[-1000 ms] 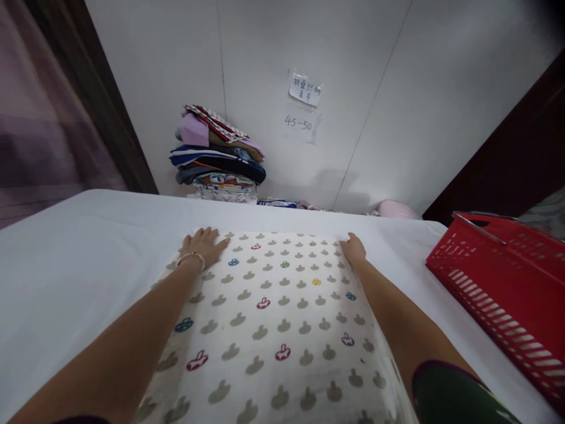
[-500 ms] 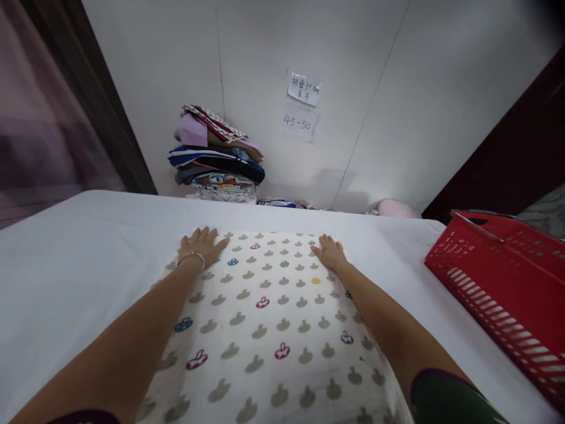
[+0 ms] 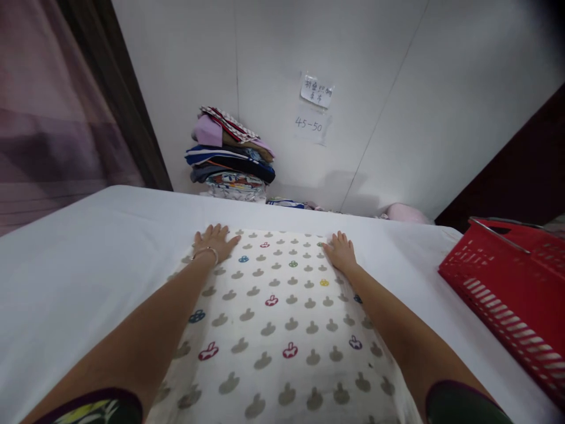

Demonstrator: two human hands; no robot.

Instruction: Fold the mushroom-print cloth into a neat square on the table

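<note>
A white cloth (image 3: 282, 315) printed with grey and coloured mushroom shapes lies spread on the white-covered table, running from its far part down to the bottom of the view. My left hand (image 3: 216, 242) rests flat on the cloth's far left corner, fingers spread, a bracelet round the wrist. On the far right corner lies my right hand (image 3: 340, 252), palm down with its fingers stretched out. Neither hand grips the fabric. The near end of the cloth runs out of view.
A red plastic basket (image 3: 494, 277) with a metal handle stands at the right of the table (image 3: 79, 265). Behind the table's far edge rises a stack of folded fabrics (image 3: 233, 156) against the wall. A pink bundle (image 3: 408, 213) shows further right, and a pink curtain (image 3: 66, 118) hangs at left.
The whole scene has shifted slightly to the right in view as the head turned. Both hands keep their places on the cloth's far corners.
</note>
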